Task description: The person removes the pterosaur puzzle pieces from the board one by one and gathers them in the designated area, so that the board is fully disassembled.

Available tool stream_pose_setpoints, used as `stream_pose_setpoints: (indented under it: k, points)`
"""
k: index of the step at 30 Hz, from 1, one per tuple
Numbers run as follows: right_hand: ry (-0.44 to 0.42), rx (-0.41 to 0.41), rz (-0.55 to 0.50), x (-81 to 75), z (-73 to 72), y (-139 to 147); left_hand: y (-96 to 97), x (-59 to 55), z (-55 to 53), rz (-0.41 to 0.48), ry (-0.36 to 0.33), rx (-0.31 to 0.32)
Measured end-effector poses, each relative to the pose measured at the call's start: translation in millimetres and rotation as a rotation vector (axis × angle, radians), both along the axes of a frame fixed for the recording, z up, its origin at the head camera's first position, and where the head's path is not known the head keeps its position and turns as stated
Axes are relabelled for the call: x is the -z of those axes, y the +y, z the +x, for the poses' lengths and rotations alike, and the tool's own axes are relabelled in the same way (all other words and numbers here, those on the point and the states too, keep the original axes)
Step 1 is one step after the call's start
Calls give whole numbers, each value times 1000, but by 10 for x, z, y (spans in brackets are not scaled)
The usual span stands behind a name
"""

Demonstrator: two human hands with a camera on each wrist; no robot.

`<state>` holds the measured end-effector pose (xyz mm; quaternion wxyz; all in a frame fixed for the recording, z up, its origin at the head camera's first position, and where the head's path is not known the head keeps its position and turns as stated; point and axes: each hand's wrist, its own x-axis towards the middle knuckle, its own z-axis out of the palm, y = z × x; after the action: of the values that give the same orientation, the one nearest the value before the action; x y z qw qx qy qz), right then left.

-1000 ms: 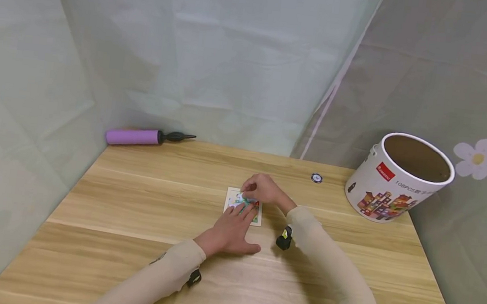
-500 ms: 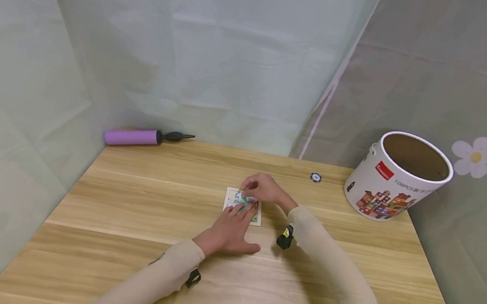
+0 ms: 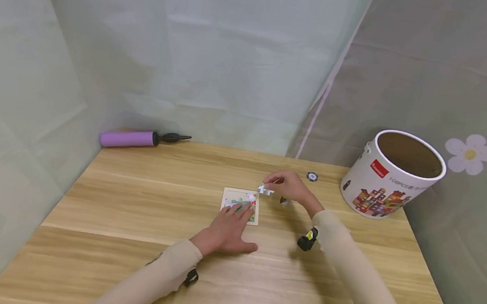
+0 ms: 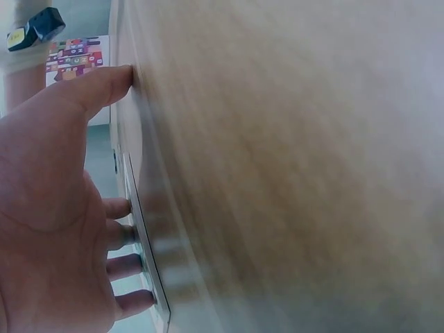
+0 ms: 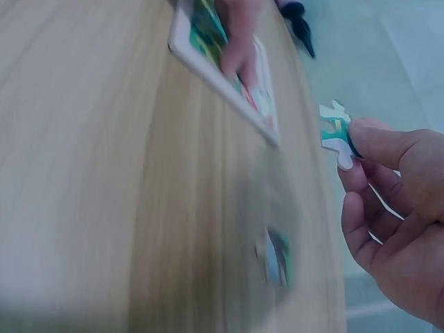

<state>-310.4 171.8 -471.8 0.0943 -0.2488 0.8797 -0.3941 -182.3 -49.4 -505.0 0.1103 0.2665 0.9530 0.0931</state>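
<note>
A small square jigsaw puzzle board [image 3: 232, 191] with a pale frame lies mid-table. My left hand [image 3: 231, 230] rests its outstretched fingers on the board's picture, the thumb spread toward the table; in the left wrist view the fingertips [image 4: 144, 300] touch the board. To the right of the board, my right hand [image 3: 292, 186] pinches a jigsaw piece [image 5: 335, 132], white and green, between thumb and finger above the table. Another loose jigsaw piece [image 5: 277, 258] lies below that hand, partly hidden in the head view. The left fingers cover part of the picture.
A purple hand pump [image 3: 127, 139] with a black nozzle lies at the back left. A poker chip [image 3: 312, 177] sits behind my right hand. The large white block bucket [image 3: 390, 184] stands open-topped at the back right. Cloth hangs around the table's back and sides.
My right hand has moved right, off the board's top edge, and carries a jigsaw piece away from the board. The left hand keeps its place on the board. The view shifts slightly.
</note>
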Motion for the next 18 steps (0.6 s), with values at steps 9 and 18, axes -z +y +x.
stream_pose_setpoints:
  k: [9,18]
  points:
    - [48,52,25,-67,55,524,-17,-49,20,28,-10,0]
    - [66,53,69,41,98,863,-12,-44,33,16,3,3]
